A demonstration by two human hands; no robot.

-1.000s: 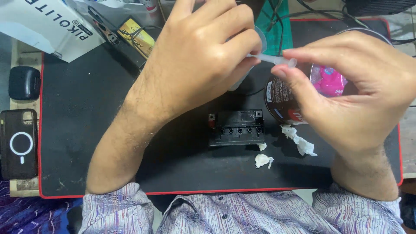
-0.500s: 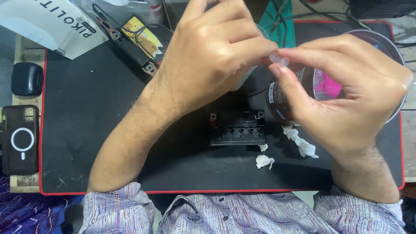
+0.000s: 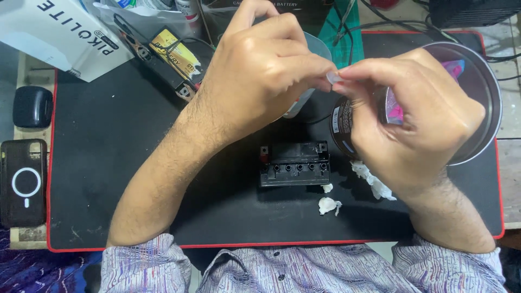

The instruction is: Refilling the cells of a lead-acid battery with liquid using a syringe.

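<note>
Head view: the left hand [image 3: 260, 70] and right hand [image 3: 418, 125] pinch a small clear plastic piece [image 3: 332, 78] between closed fingertips, above the black mat [image 3: 108, 163]. Below them lies a small black battery [image 3: 294, 165], just beside white tissue scraps [image 3: 374, 182].

2 hands [image 3: 260, 76], 1 small black battery [image 3: 294, 164], 3 white tissue scraps [image 3: 329, 205], 1 phone [image 3: 23, 182], 1 round tin [image 3: 467, 97]

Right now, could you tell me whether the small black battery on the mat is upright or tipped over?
Upright: the black battery shows its terminals and row of holes facing up.
</note>
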